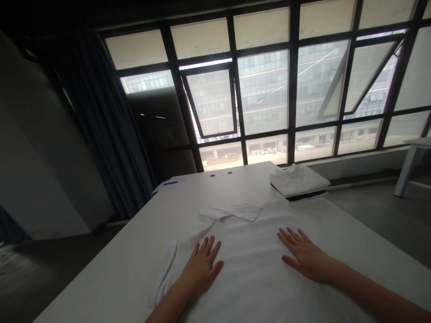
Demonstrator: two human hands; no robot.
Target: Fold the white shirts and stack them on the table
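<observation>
A white collared shirt (249, 255) lies flat on a white table (124, 269), its collar (232, 211) pointing away from me. My left hand (202, 264) rests palm down on the shirt's left part, fingers spread and holding nothing. My right hand (303, 253) presses flat on the shirt's right part, also with spread fingers and nothing in them. Beyond my right hand, a folded white garment (298, 180) sits on a dark flat item (303, 195) near the table's right edge.
Papers with a blue pen (168, 185) lie at the table's far left corner, and two small dark discs (221, 174) sit near its far edge. Tall windows (266, 89) and a dark curtain (107, 121) stand beyond. A white table leg (409, 168) stands at right.
</observation>
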